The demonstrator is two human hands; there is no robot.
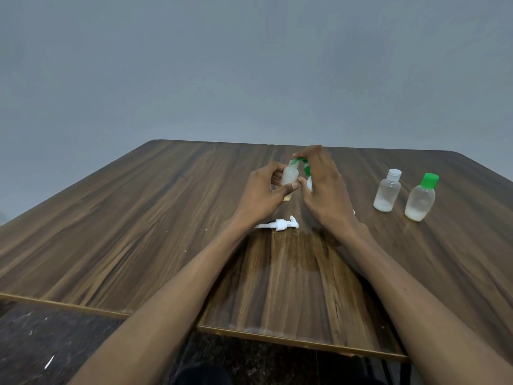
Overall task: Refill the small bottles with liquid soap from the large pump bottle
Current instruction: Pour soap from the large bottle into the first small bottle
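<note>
Above mid-table, my left hand [262, 194] grips a small frosted bottle [290, 176], fingers and thumb curled round its body. My right hand [323, 187] pinches the green cap [301, 161] at the bottle's neck; a second, white-and-green object behind that hand is mostly hidden (I cannot tell what it is). Nearer me, between my wrists, a detached white pump head [280, 225] lies flat on the wooden table [138, 218]. Well to the right stand a white-capped bottle [387, 190] and a green-capped bottle [421, 197], just beside each other, both upright.
</note>
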